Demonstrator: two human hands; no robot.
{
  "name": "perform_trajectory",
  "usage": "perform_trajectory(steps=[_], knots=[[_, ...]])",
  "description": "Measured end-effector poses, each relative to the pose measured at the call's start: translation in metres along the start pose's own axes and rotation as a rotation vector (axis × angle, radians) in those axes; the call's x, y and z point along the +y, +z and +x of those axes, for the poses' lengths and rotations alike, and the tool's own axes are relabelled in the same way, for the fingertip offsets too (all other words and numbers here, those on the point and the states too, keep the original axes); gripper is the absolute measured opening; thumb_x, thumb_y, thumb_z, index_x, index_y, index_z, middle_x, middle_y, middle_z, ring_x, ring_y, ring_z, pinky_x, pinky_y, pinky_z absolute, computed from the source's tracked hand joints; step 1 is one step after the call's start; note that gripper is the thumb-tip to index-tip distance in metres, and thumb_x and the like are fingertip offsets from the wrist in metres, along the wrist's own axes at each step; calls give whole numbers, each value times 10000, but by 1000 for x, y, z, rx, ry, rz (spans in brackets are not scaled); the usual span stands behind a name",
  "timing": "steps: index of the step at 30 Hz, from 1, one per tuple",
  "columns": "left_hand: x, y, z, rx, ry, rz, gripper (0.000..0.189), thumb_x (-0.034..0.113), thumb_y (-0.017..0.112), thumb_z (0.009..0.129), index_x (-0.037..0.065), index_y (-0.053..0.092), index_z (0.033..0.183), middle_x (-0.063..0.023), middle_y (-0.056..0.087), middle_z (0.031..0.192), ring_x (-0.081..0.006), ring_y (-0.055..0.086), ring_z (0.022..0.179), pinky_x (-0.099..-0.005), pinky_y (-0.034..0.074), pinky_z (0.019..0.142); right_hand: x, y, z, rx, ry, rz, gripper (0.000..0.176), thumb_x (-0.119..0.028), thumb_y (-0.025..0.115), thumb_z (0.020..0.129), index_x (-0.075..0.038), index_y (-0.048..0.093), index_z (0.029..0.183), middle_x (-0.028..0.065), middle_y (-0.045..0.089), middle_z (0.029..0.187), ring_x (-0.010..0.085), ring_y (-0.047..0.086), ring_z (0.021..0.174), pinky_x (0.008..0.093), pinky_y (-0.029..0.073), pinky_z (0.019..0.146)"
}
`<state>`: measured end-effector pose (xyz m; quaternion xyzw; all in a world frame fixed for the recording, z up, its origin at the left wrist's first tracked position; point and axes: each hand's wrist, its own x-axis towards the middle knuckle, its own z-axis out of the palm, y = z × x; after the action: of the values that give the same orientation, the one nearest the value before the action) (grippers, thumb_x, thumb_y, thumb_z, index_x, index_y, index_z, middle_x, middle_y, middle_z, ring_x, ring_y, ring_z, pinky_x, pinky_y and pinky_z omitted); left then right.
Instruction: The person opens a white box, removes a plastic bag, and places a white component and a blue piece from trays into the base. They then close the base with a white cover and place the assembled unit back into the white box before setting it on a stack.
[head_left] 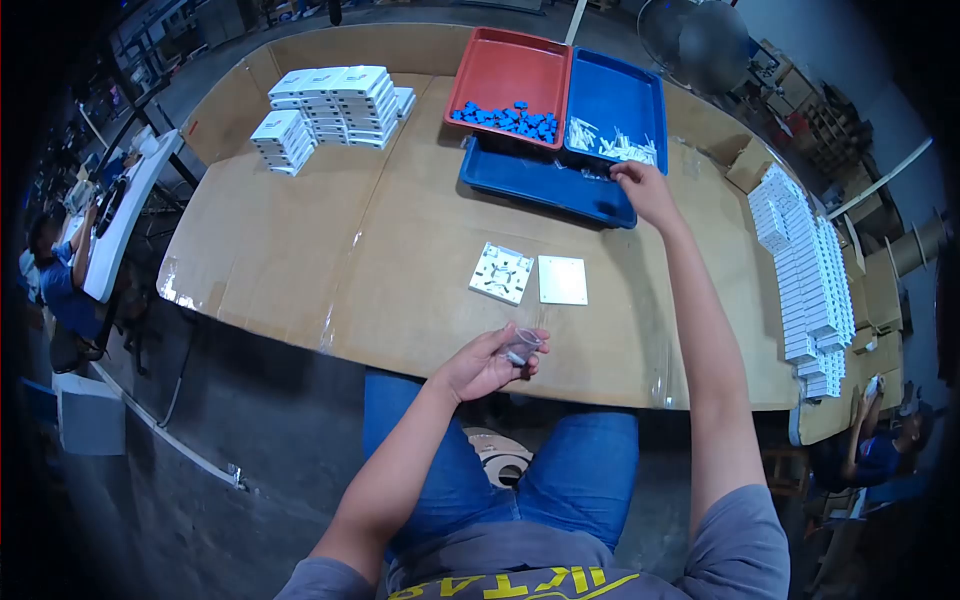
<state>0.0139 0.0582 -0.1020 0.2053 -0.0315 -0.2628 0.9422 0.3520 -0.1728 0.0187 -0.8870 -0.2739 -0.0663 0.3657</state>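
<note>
Fingers of your left hand (482,370) curl around a clear plastic packet (521,348), apparently steadying it; your right hand (648,190), contents unclear, reaches the near blue tray (535,186). White housing (500,273) and square cover (563,281) lie between, handily close.

- A workshop or small factory floor, set up for assembly by hand
- Cardboard-covered worktable (400,230) with a red parts tray (510,75) and blue parts tray (620,95)
- Stacked white plastic boxes (335,100)
- Bare grey floor (240,400)
- Other people seated at side tables
</note>
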Motion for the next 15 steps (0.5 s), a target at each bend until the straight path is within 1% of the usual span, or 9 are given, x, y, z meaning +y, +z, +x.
perform_trajectory(steps=[3,4,7,10,13,15], knots=[[2,3,4,4,-20,-30,592,439,498,1109,-56,538,1432,-108,671,1201,-203,626,977,-356,523,938,19,-11,45,-33,23,-234,228,-90,615,942,-13,770,1090,175,774,1068,303,739,992,397,560,896],[2,4,5,13,-23,-32,593,437,499,1109,-58,536,1434,-104,668,1195,-198,620,967,-354,516,941,26,-10,57,-17,-6,-280,256,-80,567,932,-26,780,1062,197,766,1071,347,734,1008,427,560,906],[4,3,7,30,-41,-33,582,448,488,1107,-44,544,1413,-104,660,1199,-221,615,997,-367,497,942,34,-11,86,-201,41,-448,279,-71,535,920,-36,786,1038,215,763,1050,375,728,1026,443,558,918],[7,5,9,45,-63,-53,576,444,496,1105,-43,545,1408,-106,663,1198,-217,617,992,-361,500,938,37,-3,107,-275,72,-554,290,-62,523,902,-46,790,1016,220,762,1026,387,728,1015,450,556,916],[8,6,10,49,-72,-68,570,427,501,1106,-55,547,1408,-114,666,1207,-222,622,994,-364,503,938,41,8,122,-318,18,-418,278,-49,534,895,-45,790,1004,214,764,1027,391,729,1008,453,555,910],[10,8,9,56,-77,-70,568,418,503,1108,-63,550,1407,-119,667,1214,-226,624,995,-366,504,942,42,11,128,-234,-12,-372,265,-40,550,886,-46,791,996,206,767,1022,383,732,997,444,558,902]])
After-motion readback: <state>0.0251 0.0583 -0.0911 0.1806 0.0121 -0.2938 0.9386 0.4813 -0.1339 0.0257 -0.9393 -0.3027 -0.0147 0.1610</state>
